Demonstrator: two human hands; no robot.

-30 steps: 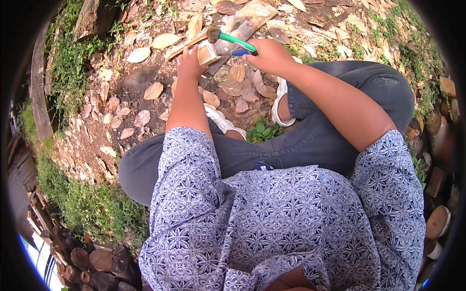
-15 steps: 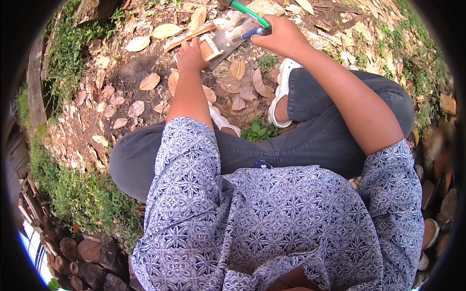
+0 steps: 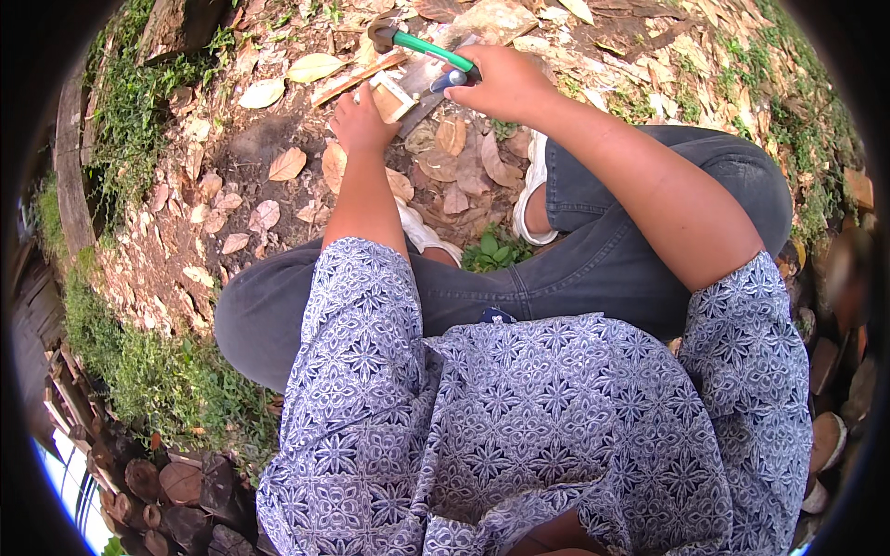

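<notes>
Head view: R hand (image 3: 505, 82) is grasping green-handled hammer (image 3: 426, 48) + blue-handled tool (image 3: 449, 81); sm. wooden frame (image 3: 393, 99) is lying to its left, nearer L hand (image 3: 362, 122), which is touching it, grip unclear.

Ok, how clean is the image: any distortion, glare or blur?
Head view: black fisheye borders left and right; glaring white patch at lower left, by the logs; smeary spot near the right edge; hammer fairly sharp.
</notes>
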